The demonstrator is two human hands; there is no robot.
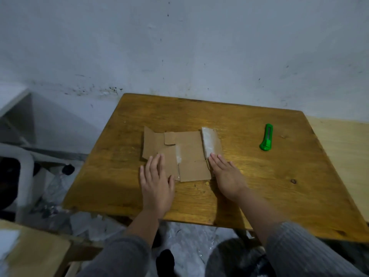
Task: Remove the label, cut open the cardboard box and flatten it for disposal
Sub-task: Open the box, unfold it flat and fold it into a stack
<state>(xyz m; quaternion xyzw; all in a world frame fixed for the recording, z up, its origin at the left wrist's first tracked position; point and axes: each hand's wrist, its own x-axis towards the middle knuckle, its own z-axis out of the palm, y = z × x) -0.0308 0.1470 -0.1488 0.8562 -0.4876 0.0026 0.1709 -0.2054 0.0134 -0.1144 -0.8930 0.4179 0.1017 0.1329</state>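
Grey ribbed sleeves [299, 250] are seen at the bottom edge, nearest the camera, with both forearms reaching forward over the desk [259, 186]. Beyond them, the left hand [156, 182] is laid palm down with its fingers straight and together, pressed on the near left part of the cardboard box [187, 154]. The right hand [226, 174] is likewise held flat with straight fingers, its fingertips set on the near right corner of the cardboard, just below a raised flap [210, 141] covered with whitish tape. Nothing is gripped by either hand.

The cardboard box is seen cut open and spread out nearly flat in the middle of the wooden desk, its brown panels and small flaps lying in one layer, with a strip of clear tape [178, 156] running down a seam near its middle. Only the taped flap at the right is tilted up slightly.

A green utility knife [266, 139] is left lying on the desk well apart from the cardboard, to the right, with its blade end pointed away from the person. A stained pale wall [179, 47] is seen behind the desk. Crumpled plastic and scraps [83, 222] are scattered on the floor below the near left edge of the desk.
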